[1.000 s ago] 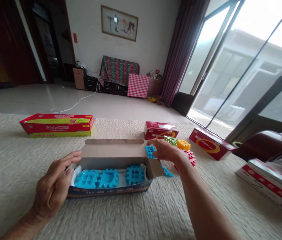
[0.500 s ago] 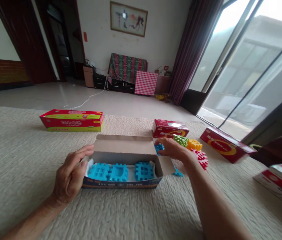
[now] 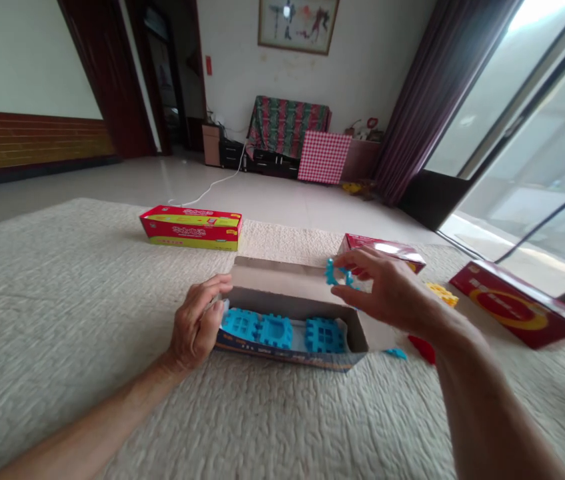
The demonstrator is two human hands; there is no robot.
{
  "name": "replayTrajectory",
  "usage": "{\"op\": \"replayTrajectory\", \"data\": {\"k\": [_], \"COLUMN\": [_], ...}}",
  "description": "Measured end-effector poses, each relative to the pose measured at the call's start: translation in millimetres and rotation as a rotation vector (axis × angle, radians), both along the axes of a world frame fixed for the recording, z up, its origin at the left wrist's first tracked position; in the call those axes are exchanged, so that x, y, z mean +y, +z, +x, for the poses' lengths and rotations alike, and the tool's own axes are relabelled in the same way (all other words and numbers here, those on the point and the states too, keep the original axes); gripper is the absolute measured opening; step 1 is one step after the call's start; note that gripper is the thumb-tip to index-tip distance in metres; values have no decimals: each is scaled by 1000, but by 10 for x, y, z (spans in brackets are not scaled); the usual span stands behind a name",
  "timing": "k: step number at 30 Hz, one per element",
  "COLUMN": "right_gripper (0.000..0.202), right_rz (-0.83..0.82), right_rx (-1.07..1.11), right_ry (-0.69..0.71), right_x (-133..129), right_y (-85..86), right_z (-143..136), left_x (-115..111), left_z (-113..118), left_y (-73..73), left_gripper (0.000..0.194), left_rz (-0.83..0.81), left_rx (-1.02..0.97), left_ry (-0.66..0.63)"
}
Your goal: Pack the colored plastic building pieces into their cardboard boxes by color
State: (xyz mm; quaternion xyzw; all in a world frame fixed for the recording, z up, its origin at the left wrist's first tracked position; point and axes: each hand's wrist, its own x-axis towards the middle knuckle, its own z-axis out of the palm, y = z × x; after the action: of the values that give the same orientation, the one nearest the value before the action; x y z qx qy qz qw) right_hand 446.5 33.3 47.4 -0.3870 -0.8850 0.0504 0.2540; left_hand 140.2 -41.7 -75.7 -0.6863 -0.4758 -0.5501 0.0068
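Note:
My right hand [image 3: 387, 287] pinches a blue plastic building block [image 3: 331, 272] with toothed edges, above the right back part of an open cardboard box [image 3: 307, 360]. Inside the box lie a blue block with a window grid [image 3: 325, 335], a blue block with a rounded opening [image 3: 275, 331] and another blue block [image 3: 240, 323] at the left. White paper lines the bottom under them. My left hand [image 3: 195, 330] grips the box's left end, fingers over its edge. The lid flap [image 3: 282, 277] stands raised at the back.
Behind the box sits a red and yellow-green carton [image 3: 189, 230]. Dark red cartons stand at right, one [image 3: 517, 307] lying slanted. Beyond my right wrist are yellow blocks [image 3: 443, 294], a red piece [image 3: 422, 349] and a blue piece [image 3: 397, 353] on the quilted cover [image 3: 272, 427].
My right hand has lifted the blue block from beside the box's right back corner to above the box. My left hand stays on the box's end. The view has swung left.

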Motion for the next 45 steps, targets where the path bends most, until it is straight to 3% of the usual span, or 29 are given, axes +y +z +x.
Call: {"op": "replayTrajectory", "data": {"k": [5, 9, 24, 29, 34, 40, 45], "right_gripper": [27, 25, 25, 15, 15, 24, 48], "right_rz": [-171, -223, -155, -44, 45, -59, -172], "right_rx": [-23, -39, -38, 92, 183, 148, -117], "right_ry": [139, 191, 207, 156, -62, -281, -206], "right_x": [-388, -494, -485, -438, -209, 216, 368], "right_y": [-84, -224, -259, -161, -60, -317, -564], "right_z": [-675, -1007, -1312, -1087, -502, 209, 400], "left_x": [15, 12, 48, 31, 35, 57, 70], "left_z": [29, 40, 32, 39, 39, -3, -37], "left_y": [23, 52, 32, 57, 62, -8, -68], "left_gripper": [28, 27, 24, 24, 25, 27, 29], "left_rz": [23, 45, 51, 50, 44, 15, 0], "left_rx": [-14, -15, -46, -49, -51, -28, -13], "left_ry": [1, 4, -15, -9, -30, -43, -51]}}
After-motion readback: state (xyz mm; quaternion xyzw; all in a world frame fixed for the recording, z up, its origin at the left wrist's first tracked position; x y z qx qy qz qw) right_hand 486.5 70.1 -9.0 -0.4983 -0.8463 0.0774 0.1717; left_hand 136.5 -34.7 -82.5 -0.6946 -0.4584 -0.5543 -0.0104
